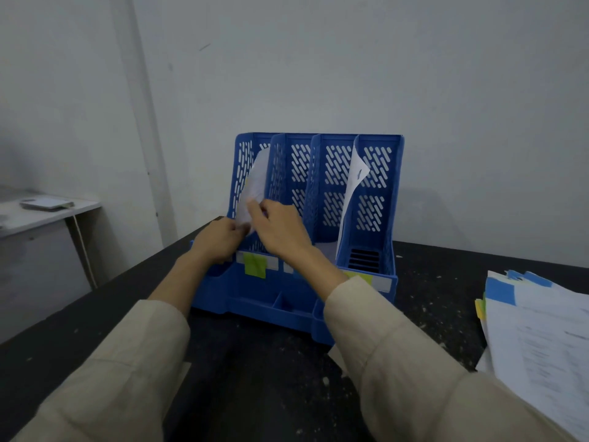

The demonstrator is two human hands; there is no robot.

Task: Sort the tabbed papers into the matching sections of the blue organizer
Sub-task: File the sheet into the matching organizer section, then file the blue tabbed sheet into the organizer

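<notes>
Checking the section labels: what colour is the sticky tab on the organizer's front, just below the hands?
Green tab on the blue organizer, clearest in the head view.

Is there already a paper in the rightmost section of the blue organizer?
Yes, a white sheet stands curled in the rightmost section of the blue organizer.

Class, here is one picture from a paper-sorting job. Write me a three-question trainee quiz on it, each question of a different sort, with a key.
1. True or false: both hands, left and right, are on one sheet.
2. Which section of the blue organizer is that sheet going into? A leftmost, B rightmost.
3. Fill in: the unsorted stack of papers lies on the person's ____ side of the table.

Key: 1 true; 2 A; 3 right.
</notes>
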